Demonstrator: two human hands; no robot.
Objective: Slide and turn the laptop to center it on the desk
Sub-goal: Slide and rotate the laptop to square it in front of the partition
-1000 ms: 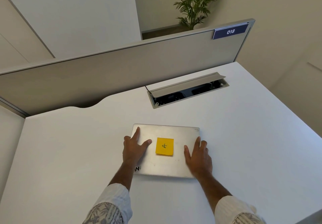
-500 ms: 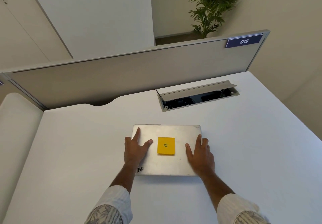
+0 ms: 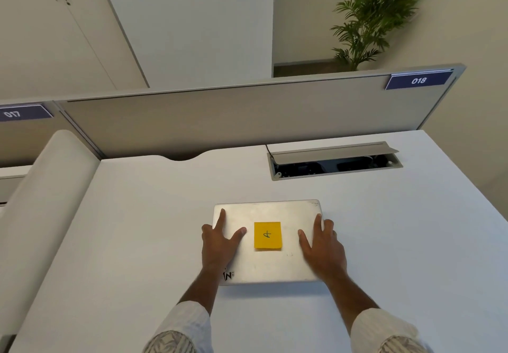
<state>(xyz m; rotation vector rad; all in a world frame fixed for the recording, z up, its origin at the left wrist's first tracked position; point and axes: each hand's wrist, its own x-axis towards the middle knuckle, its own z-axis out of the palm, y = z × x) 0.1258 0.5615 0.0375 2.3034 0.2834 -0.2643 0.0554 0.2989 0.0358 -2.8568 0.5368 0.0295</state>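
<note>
On the white tabletop (image 3: 137, 229), a closed silver laptop (image 3: 270, 266) is lying flat, roughly midway across the surface and nearer the person's edge than the far one. Its long edges are running close to parallel with the grey divider panel (image 3: 233, 116) standing along the back of the tabletop. A yellow sticky note (image 3: 267, 236) with a dark handwritten mark is sitting on the middle of the lid.

Both hands are resting palm down on the lid, one to each side of the note. The left hand (image 3: 220, 245) is lying spread over the left part of the laptop, its forefinger reaching toward the far left corner, its thumb pointing in toward the note without touching it, and its outer fingers hanging over the left edge. The right hand (image 3: 323, 248) is lying flat and spread over the right part, fingers stretching toward the far right corner, the outer ones overlapping the right edge. Neither hand is curling around anything; both are simply pressing flat on the lid. Pale sleeves (image 3: 187, 322) are covering the forearms near the bottom of the view.

Beyond the laptop, to the right, an open cable hatch (image 3: 334, 160) is sitting sunk into the tabletop. A blue label (image 3: 417, 81) reading 018 is showing on the panel's right end, and a green plant (image 3: 376, 14) is standing behind it.
</note>
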